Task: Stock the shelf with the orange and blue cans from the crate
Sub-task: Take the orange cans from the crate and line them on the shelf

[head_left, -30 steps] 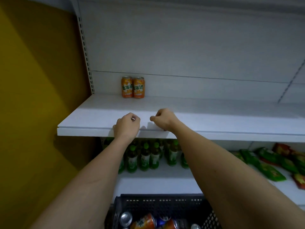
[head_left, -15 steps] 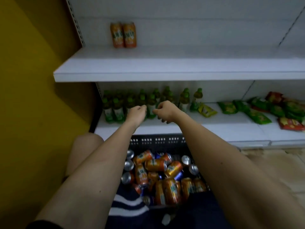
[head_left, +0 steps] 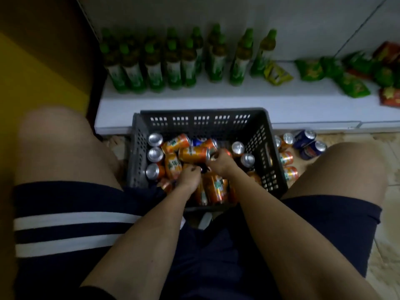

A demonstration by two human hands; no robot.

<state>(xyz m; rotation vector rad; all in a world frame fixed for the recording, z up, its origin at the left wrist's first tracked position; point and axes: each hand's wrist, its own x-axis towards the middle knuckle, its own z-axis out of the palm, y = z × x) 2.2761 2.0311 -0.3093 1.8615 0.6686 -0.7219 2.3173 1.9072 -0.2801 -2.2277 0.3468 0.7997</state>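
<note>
A dark plastic crate (head_left: 201, 113) stands on the floor between my knees. It holds several orange cans and a blue can (head_left: 198, 141), some lying and some upright. Both my hands are down inside it. My right hand (head_left: 219, 163) has its fingers curled at the end of a lying orange can (head_left: 192, 154). My left hand (head_left: 190, 175) is curled over the cans just beside it, and what its fingers hold is hidden. The upper shelf with the two stocked cans is out of view.
Loose blue cans (head_left: 304, 137) and orange cans (head_left: 285, 158) lie on the floor right of the crate. The low white shelf (head_left: 216, 100) behind the crate carries green bottles (head_left: 173, 68) and snack bags (head_left: 309, 71). A yellow wall (head_left: 32, 79) is at the left.
My view dropped from the upper shelf to the crate. Both hands came down from the shelf edge, past the bottle shelf, into the crate among the cans.
</note>
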